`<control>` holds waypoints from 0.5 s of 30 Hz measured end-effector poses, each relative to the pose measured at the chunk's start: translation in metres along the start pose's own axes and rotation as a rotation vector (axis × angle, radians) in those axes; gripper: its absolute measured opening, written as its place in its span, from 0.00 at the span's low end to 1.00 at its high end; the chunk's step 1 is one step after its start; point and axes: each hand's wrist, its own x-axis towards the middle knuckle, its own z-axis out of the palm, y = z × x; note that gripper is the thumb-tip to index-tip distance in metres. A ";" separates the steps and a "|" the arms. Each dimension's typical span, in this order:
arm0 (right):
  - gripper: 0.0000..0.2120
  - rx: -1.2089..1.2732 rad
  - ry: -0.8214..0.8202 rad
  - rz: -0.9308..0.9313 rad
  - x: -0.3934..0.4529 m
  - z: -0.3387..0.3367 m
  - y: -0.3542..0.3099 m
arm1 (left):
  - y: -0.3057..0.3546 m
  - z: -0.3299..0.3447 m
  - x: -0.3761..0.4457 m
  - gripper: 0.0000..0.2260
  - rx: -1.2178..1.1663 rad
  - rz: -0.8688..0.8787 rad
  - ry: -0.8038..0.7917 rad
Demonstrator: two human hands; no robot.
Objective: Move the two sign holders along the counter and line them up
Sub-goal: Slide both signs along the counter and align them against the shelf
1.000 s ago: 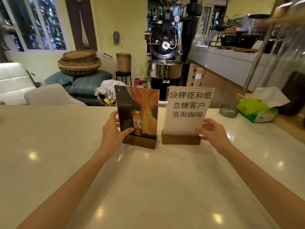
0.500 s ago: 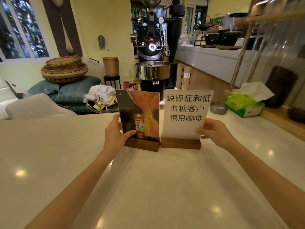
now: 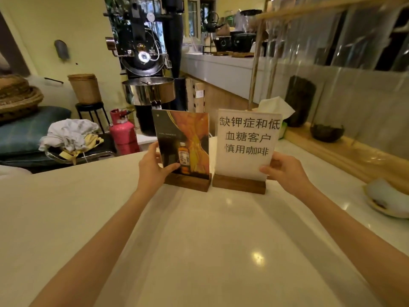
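Observation:
Two sign holders stand side by side on the pale counter, each an upright sheet in a dark wooden base. The left sign holder shows a bottle on an orange and black picture. The right sign holder is white with black Chinese writing. My left hand grips the left edge of the picture sign, thumb across its front. My right hand holds the right edge of the white sign, thumb in front and fingers behind. The two bases sit nearly touching, the left one angled slightly.
A white bowl on a wooden saucer sits at the counter's right edge. A tissue box peeks out behind the white sign. A wooden ledge with a dark bowl runs along the right. A coffee roaster and pink gas cylinder stand beyond the counter.
Both signs, held in my hands, have travelled rightward along the counter toward the tissue box and wooden ledge. The view has swung right, bringing the white bowl into sight.

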 end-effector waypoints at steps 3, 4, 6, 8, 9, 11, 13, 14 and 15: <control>0.18 -0.028 0.044 0.015 0.004 -0.024 0.014 | 0.015 0.034 0.013 0.32 -0.016 0.032 -0.042; 0.17 -0.035 0.058 0.025 0.006 -0.032 0.019 | 0.020 0.045 0.017 0.32 -0.019 0.042 -0.055; 0.16 -0.050 0.083 0.043 0.009 -0.049 0.029 | 0.030 0.066 0.024 0.32 -0.029 0.050 -0.082; 0.16 -0.059 0.100 0.052 0.012 -0.065 0.036 | 0.039 0.086 0.032 0.33 -0.046 0.052 -0.111; 0.16 -0.057 0.106 0.057 0.013 -0.073 0.040 | 0.044 0.096 0.037 0.34 -0.050 0.052 -0.125; 0.17 -0.054 0.129 0.072 0.016 -0.086 0.047 | 0.055 0.116 0.045 0.34 -0.065 0.055 -0.152; 0.16 -0.059 0.168 0.104 0.020 -0.099 0.054 | 0.066 0.136 0.051 0.34 -0.089 0.062 -0.178; 0.16 -0.058 0.187 0.127 0.022 -0.106 0.057 | 0.072 0.146 0.054 0.34 -0.099 0.067 -0.191; 0.16 -0.057 0.207 0.146 0.023 -0.112 0.060 | 0.079 0.156 0.056 0.34 -0.107 0.070 -0.204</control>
